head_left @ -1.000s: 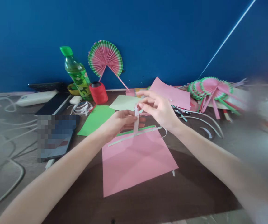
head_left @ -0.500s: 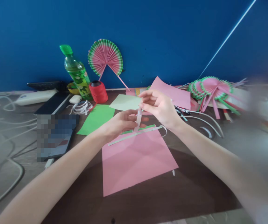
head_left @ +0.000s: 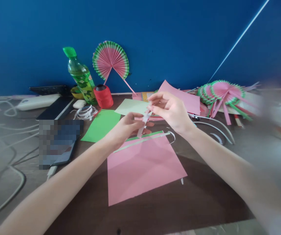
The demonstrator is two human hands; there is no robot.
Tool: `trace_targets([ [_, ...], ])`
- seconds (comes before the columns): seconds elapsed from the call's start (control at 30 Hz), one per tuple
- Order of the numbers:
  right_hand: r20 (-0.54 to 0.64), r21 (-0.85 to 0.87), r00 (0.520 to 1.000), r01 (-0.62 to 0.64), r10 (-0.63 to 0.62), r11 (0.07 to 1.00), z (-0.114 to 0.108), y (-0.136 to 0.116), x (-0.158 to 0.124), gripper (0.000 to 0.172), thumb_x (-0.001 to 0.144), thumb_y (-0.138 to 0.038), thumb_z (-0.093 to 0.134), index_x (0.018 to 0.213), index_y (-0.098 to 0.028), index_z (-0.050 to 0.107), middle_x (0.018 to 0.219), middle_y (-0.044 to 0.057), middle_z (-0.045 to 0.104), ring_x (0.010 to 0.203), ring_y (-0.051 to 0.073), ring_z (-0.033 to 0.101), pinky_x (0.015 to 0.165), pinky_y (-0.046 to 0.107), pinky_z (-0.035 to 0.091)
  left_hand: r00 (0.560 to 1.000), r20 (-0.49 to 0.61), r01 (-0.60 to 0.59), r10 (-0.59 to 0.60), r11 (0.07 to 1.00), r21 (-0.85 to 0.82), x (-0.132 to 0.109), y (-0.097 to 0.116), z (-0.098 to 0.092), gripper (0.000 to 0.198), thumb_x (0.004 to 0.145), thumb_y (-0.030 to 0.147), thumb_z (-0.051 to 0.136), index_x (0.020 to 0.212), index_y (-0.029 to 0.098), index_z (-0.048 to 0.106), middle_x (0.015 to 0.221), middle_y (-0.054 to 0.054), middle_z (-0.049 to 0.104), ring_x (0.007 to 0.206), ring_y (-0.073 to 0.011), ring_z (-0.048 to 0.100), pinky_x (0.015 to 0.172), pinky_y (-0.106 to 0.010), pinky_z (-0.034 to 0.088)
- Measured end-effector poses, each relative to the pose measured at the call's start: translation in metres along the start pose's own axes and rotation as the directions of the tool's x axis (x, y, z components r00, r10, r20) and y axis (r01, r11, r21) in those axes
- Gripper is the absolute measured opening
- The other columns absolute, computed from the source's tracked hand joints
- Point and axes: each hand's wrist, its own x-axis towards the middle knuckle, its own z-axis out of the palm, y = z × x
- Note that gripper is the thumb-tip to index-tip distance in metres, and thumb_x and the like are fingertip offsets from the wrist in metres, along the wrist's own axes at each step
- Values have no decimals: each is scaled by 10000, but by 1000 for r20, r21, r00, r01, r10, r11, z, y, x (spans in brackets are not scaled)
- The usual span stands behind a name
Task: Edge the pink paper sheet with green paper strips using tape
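Observation:
Both hands meet above the far edge of a pink paper sheet [head_left: 142, 169] that lies flat on the dark table. My left hand [head_left: 123, 129] pinches the lower part of a thin white strip [head_left: 142, 125], and my right hand [head_left: 171, 109] pinches its upper end between thumb and fingertips. The strip slants up to the right between them. Along the pink sheet's far edge lie a narrow green strip [head_left: 150, 134] and a long white strip [head_left: 140, 143].
A green sheet [head_left: 101, 125] and a pale one [head_left: 132, 107] lie behind the hands. At the back stand a green bottle [head_left: 80, 76], a red spool [head_left: 103, 96] and a pink paper fan [head_left: 111, 60]. More fans [head_left: 222, 93] pile at right; a phone [head_left: 57, 143] and cables lie left.
The small white strip has tilted from nearly upright to slanting right. My right hand has shifted slightly right and up; my left hand has barely moved.

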Motion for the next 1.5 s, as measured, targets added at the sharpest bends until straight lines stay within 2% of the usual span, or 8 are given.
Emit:
trace_targets([
  [0.27,14,6,999,29,-29,1000,2,0,0,168,712,-201,652,860,-185,575,874,14,602,797,133,598,692,286,538,998,6,-55,55,988,145,0,4,-2,110,766,217,541,833,145,590,875,-50,693,588,-79,521,651,-255,417],
  [0.5,-6,-13,1000,8,-8,1000,1,-2,0,155,694,-181,665,825,-177,582,816,2,597,772,123,588,693,280,525,991,6,-129,131,958,256,1,5,-5,197,768,344,561,780,149,585,776,-28,666,592,-89,431,600,-255,345],
  [0.77,107,152,986,-145,129,978,0,-1,-1,239,668,-233,708,857,-196,566,693,-39,561,652,111,598,599,268,515,991,59,-134,121,921,366,-1,9,-5,107,747,270,557,727,177,506,731,-12,693,583,-98,474,601,-252,361],
  [1.03,238,429,930,-358,279,829,-2,5,1,278,624,-192,736,840,-191,562,647,-65,578,621,82,596,624,239,487,970,153,-235,187,879,415,1,7,-12,76,778,244,536,758,177,509,719,-1,683,519,-87,461,506,-234,280],
  [1.2,230,440,929,-365,290,820,-3,6,3,213,636,-200,736,745,-198,552,641,-63,568,607,82,586,632,251,486,968,170,-242,186,871,427,0,6,-11,72,777,243,541,759,175,523,724,-18,683,643,-130,568,580,-247,361],
  [1.33,120,372,963,-270,243,888,-15,1,9,147,721,-260,681,722,-208,543,643,-49,565,641,104,598,611,263,490,965,212,-245,153,817,522,-3,6,-7,93,780,252,535,728,175,538,767,-36,684,695,-150,595,606,-248,388],
  [1.4,81,356,970,-242,229,903,-21,-1,10,135,718,-255,689,773,-213,573,676,-42,596,683,108,618,643,262,505,974,156,-228,167,762,606,-1,7,-9,88,786,252,514,735,185,540,779,-29,687,683,-151,590,595,-245,380],
  [1.5,122,347,956,-292,265,891,-25,-3,9,198,701,-240,707,868,-212,605,715,-30,643,718,120,647,689,279,531,964,-68,-103,255,600,794,6,7,-23,68,758,229,506,703,203,536,715,-5,668,643,-158,570,580,-251,353],
])
